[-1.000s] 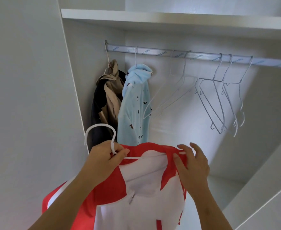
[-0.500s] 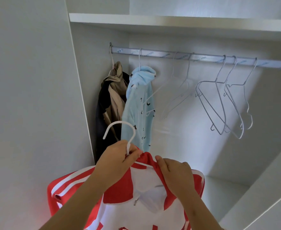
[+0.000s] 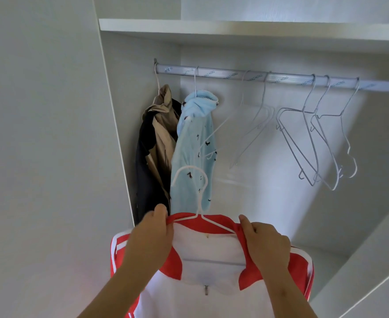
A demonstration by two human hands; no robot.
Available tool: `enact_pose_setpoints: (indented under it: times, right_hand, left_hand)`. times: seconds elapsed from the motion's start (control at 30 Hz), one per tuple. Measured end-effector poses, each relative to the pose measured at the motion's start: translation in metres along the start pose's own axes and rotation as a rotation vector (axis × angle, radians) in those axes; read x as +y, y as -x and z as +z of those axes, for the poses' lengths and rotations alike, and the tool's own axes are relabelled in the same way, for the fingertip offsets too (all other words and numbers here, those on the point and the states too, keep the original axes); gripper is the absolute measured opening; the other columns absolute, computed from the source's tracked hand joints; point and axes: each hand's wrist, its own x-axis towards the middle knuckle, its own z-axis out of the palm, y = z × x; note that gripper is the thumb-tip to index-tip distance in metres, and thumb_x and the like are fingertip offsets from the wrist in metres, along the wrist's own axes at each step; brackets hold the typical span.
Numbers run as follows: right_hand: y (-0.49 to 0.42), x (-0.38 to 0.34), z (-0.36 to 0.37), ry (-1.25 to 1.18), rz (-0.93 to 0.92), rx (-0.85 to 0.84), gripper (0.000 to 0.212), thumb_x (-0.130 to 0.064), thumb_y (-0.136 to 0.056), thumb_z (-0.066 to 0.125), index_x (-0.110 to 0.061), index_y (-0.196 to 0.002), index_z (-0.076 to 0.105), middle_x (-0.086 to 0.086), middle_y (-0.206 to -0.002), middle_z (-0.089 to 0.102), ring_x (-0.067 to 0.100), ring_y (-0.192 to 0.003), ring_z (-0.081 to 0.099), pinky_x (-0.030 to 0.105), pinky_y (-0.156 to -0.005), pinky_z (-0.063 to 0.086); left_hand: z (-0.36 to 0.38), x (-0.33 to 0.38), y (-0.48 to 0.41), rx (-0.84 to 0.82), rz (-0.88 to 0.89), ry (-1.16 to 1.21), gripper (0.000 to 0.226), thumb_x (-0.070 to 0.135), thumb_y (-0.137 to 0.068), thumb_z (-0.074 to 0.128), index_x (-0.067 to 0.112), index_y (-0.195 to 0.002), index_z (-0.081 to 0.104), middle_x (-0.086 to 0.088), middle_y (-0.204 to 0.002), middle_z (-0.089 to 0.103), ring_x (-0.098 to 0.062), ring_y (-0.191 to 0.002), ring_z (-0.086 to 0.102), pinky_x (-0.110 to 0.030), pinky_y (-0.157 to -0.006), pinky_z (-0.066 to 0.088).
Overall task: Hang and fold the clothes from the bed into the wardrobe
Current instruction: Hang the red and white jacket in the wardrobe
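Note:
A red and white zip jacket [image 3: 209,267] hangs on a white wire hanger [image 3: 197,193] in front of the open wardrobe. My left hand [image 3: 152,235] grips the red collar at the hanger's left shoulder. My right hand [image 3: 264,244] grips the collar at the right shoulder. The hanger's hook stands up free between my hands, well below the metal rail [image 3: 269,78]. The jacket's lower part runs out of view.
On the rail's left end hang a beige and dark garment [image 3: 159,143] and a light blue patterned garment [image 3: 193,152]. Several bare wire hangers [image 3: 315,138] hang further right. A white shelf [image 3: 246,31] lies above the rail; the wardrobe side panel [image 3: 115,134] stands left.
Both hands moved apart along the collar to the hanger's two shoulders. My left hand let go of the hook's neck. The jacket now sits spread on the hanger.

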Motion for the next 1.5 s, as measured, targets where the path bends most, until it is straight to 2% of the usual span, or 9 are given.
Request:
enact_pose_setpoints:
  times: [0.2, 0.33, 0.4, 0.53, 0.67, 0.9, 1.07, 1.27, 1.5]
  right_hand:
    - [0.005, 0.004, 0.005, 0.020, 0.016, 0.001, 0.051, -0.048, -0.098, 0.027, -0.023, -0.061, 0.052, -0.008, -0.060, 0.051, 0.010, -0.062, 0.049, 0.028, -0.080, 0.032]
    - [0.004, 0.006, 0.002, -0.079, 0.053, 0.006, 0.053, -0.048, -0.097, 0.029, -0.025, -0.052, 0.045, -0.008, -0.056, 0.049, 0.004, -0.055, 0.044, 0.031, -0.085, 0.035]
    - [0.005, 0.004, 0.000, -0.076, 0.046, -0.005, 0.053, -0.048, -0.097, 0.029, -0.025, -0.052, 0.044, -0.009, -0.055, 0.048, 0.003, -0.054, 0.042, 0.032, -0.087, 0.037]
    - [0.005, -0.001, -0.006, -0.009, -0.011, -0.009, 0.045, -0.045, -0.099, 0.024, -0.027, -0.068, 0.052, -0.014, -0.060, 0.046, 0.007, -0.064, 0.049, 0.031, -0.092, 0.037]
    - [0.007, -0.017, -0.004, 0.021, -0.142, 0.054, 0.034, -0.035, -0.101, 0.021, -0.025, -0.113, 0.051, -0.007, -0.090, 0.059, 0.012, -0.078, 0.051, 0.031, -0.089, 0.039]
    - [0.002, -0.016, -0.002, -0.411, 0.000, 0.039, 0.053, -0.039, -0.098, 0.035, -0.011, -0.060, 0.056, 0.002, -0.060, 0.055, 0.019, -0.062, 0.052, 0.031, -0.060, 0.035]
    - [-0.005, 0.000, -0.004, -0.518, 0.129, 0.109, 0.052, -0.038, -0.098, 0.035, -0.014, -0.056, 0.054, -0.003, -0.057, 0.052, 0.008, -0.057, 0.047, 0.026, -0.053, 0.031]
    - [-0.002, -0.001, -0.001, -0.528, 0.079, 0.117, 0.055, -0.036, -0.097, 0.038, -0.013, -0.047, 0.040, 0.000, -0.048, 0.046, 0.013, -0.050, 0.043, 0.026, -0.052, 0.034]
    - [-0.004, 0.013, -0.005, -0.369, 0.066, 0.155, 0.053, -0.033, -0.099, 0.033, -0.012, -0.051, 0.034, 0.001, -0.051, 0.044, 0.024, -0.057, 0.046, 0.033, -0.064, 0.036]
  left_hand:
    - [0.010, 0.001, 0.002, -0.283, 0.028, 0.406, 0.027, 0.023, -0.088, 0.060, 0.024, -0.071, 0.041, 0.007, -0.063, 0.052, -0.001, -0.049, 0.049, -0.016, -0.051, 0.042]
    - [0.005, -0.013, -0.013, 0.011, 0.254, 0.107, 0.030, 0.052, -0.079, 0.061, 0.034, -0.103, 0.058, 0.017, -0.103, 0.057, -0.002, -0.098, 0.050, -0.030, -0.092, 0.039]
    - [0.009, -0.016, -0.017, -0.073, 0.294, -0.020, 0.044, 0.059, -0.087, 0.045, 0.034, -0.122, 0.052, 0.019, -0.115, 0.057, -0.005, -0.109, 0.051, -0.031, -0.100, 0.036]
    - [0.019, -0.012, -0.012, -0.053, 0.302, 0.130, 0.037, 0.052, -0.090, 0.039, 0.028, -0.105, 0.063, 0.012, -0.089, 0.067, -0.006, -0.081, 0.061, -0.004, -0.066, 0.037]
    - [0.023, 0.004, -0.009, 0.041, 0.358, 0.107, 0.040, 0.055, -0.088, 0.035, 0.030, -0.101, 0.062, 0.014, -0.087, 0.065, 0.000, -0.075, 0.055, -0.003, -0.060, 0.030]
    - [0.028, 0.011, -0.012, -0.026, 0.412, 0.024, 0.032, 0.055, -0.092, 0.036, 0.035, -0.105, 0.057, 0.015, -0.094, 0.065, -0.002, -0.086, 0.058, -0.012, -0.069, 0.035]
    - [0.022, -0.009, -0.020, 0.056, 0.405, 0.053, 0.024, 0.046, -0.092, 0.047, 0.031, -0.105, 0.061, 0.016, -0.095, 0.063, -0.005, -0.088, 0.058, -0.009, -0.067, 0.034]
    - [0.021, 0.012, -0.015, -0.006, 0.459, 0.042, 0.031, 0.044, -0.089, 0.050, 0.021, -0.089, 0.070, 0.009, -0.079, 0.061, -0.006, -0.065, 0.060, -0.007, -0.056, 0.039]
    - [0.016, 0.010, -0.024, -0.010, 0.434, 0.164, 0.023, 0.023, -0.092, 0.053, 0.015, -0.110, 0.067, 0.008, -0.112, 0.054, 0.003, -0.096, 0.044, 0.003, -0.083, 0.026]
